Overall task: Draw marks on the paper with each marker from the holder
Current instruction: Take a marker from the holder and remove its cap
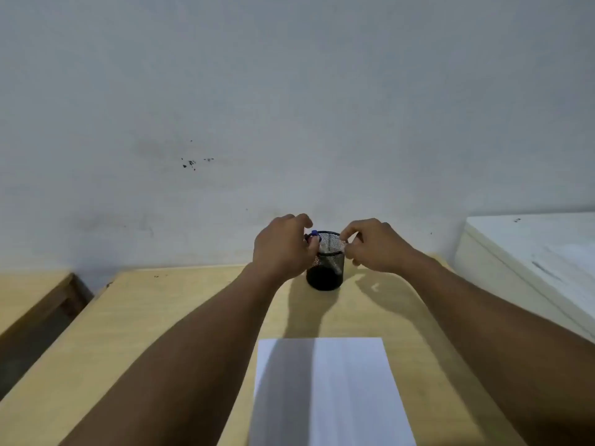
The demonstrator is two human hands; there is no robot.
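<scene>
A black mesh holder stands at the far edge of the wooden table, by the wall. A marker with a blue cap leans at its left rim. My left hand is at the holder's left side with its fingers closed around that marker's upper part. My right hand is at the right rim, fingertips pinched on the rim or on something small and pale there; I cannot tell which. A blank white sheet of paper lies near me between my forearms.
A pale wall rises right behind the holder. A white cabinet or box stands at the right of the table. A second wooden surface sits lower at the left across a gap.
</scene>
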